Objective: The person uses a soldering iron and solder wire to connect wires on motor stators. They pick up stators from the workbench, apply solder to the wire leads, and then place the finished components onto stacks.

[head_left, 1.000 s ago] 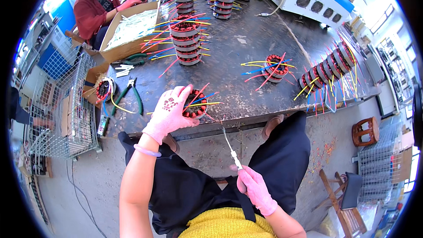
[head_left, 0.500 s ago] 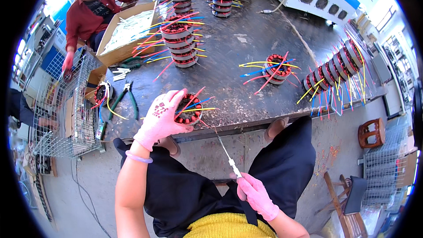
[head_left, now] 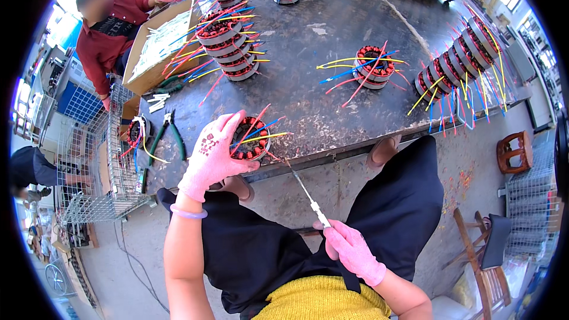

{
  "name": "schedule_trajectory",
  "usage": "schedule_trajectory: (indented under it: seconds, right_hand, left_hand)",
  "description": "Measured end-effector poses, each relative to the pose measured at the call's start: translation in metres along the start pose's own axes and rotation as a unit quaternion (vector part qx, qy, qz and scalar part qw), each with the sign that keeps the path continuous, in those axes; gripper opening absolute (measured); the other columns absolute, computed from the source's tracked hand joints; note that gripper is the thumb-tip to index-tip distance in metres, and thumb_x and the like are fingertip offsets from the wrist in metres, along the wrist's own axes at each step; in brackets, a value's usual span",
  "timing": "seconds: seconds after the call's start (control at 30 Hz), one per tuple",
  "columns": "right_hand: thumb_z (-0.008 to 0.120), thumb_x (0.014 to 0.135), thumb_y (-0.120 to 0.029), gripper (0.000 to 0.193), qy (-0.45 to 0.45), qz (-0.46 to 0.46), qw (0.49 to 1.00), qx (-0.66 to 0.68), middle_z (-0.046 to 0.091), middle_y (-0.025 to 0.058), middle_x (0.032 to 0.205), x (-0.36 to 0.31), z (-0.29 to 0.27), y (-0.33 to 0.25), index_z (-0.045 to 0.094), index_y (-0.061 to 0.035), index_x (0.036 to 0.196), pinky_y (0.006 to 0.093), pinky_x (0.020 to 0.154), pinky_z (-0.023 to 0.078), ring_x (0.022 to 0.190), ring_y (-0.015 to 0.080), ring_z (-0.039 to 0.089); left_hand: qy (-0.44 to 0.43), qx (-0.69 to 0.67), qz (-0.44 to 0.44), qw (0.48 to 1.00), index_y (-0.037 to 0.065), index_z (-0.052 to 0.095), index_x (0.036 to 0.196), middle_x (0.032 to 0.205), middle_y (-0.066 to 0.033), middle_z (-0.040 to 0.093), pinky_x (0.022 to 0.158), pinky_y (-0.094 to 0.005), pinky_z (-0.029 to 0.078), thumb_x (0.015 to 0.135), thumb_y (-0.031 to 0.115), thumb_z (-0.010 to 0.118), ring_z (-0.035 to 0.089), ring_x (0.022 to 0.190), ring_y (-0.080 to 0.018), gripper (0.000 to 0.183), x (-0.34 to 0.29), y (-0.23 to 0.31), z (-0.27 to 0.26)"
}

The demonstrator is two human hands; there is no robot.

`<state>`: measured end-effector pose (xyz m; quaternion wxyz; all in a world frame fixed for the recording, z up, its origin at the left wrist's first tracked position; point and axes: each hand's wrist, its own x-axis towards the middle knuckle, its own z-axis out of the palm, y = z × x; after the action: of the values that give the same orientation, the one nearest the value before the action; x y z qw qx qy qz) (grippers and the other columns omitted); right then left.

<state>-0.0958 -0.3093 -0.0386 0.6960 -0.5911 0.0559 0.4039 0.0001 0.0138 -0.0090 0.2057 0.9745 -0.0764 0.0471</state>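
At the table's near edge, my pink-gloved left hand [head_left: 212,157] grips a motor stator [head_left: 256,149] from its left side, thumb and fingers round the ring. Red, blue and yellow leads stick out of the stator's top toward the right. My right hand [head_left: 354,253], also in a pink glove, is closed on a thin rod-shaped tool with a white handle [head_left: 319,212]. The tool slants up and left over my lap. Its tip meets or nearly meets a short red lead at the stator's lower right; whether it is hooked on is too small to tell.
Stacked stators [head_left: 228,47] stand behind my left hand; another stack [head_left: 459,62] leans at right. A single stator [head_left: 373,68] sits mid-table. Green-handled pliers [head_left: 168,133] and a stator with white ties [head_left: 138,131] lie left. A co-worker [head_left: 112,29] reaches over a carton [head_left: 137,62].
The view has shifted slightly, moving the table's things within the picture. My hands keep their holds on the stator and the tool, with the tool's slant almost the same.
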Motion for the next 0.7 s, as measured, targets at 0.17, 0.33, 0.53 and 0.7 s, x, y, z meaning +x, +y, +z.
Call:
schedule_trajectory:
  seconds: [0.17,0.33,0.53,0.7]
  right_hand:
    - [0.049,0.105,-0.021,0.035,0.002,0.000,1.000,0.002,0.044,-0.0058,0.067,0.0010,0.0028,0.0019,0.058,0.0016,0.131,0.0204,0.056,0.031,0.060,0.0047,0.040]
    - [0.049,0.105,-0.020,0.035,-0.012,-0.023,1.000,-0.002,0.045,-0.0055,0.067,0.0005,0.0002,0.0062,0.057,0.0017,0.131,0.0205,0.056,0.031,0.060,0.0047,0.041]
    - [0.049,0.104,-0.024,0.035,-0.018,0.004,1.000,-0.008,0.048,-0.0033,0.070,-0.0002,-0.0009,0.0027,0.058,-0.0001,0.129,0.0236,0.055,0.038,0.060,0.0058,0.044]
    - [0.050,0.104,-0.024,0.035,-0.013,-0.004,1.000,-0.015,0.048,-0.0034,0.072,0.0003,0.0021,-0.0003,0.059,-0.0010,0.129,0.0233,0.056,0.038,0.060,0.0059,0.045]
  left_hand:
    - [-0.007,-0.002,0.001,1.000,0.001,0.047,0.142,0.131,-0.0178,0.056,0.105,-0.0419,0.044,0.054,0.028,0.092,0.056,0.120,-0.0362,0.102,-0.0011,-0.0024,0.0003]
    - [-0.007,0.000,-0.001,1.000,0.001,0.047,0.142,0.131,-0.0178,0.056,0.105,-0.0418,0.044,0.054,0.028,0.092,0.056,0.121,-0.0364,0.102,0.0008,-0.0017,-0.0004]
    - [-0.005,0.000,-0.005,1.000,0.001,0.047,0.142,0.130,-0.0174,0.056,0.106,-0.0417,0.043,0.054,0.028,0.091,0.055,0.121,-0.0361,0.102,-0.0012,-0.0014,0.0006]
    - [-0.013,0.000,-0.017,1.000,0.000,0.048,0.141,0.129,-0.0169,0.057,0.105,-0.0419,0.043,0.055,0.028,0.091,0.055,0.121,-0.0356,0.101,-0.0006,0.0033,-0.0012]
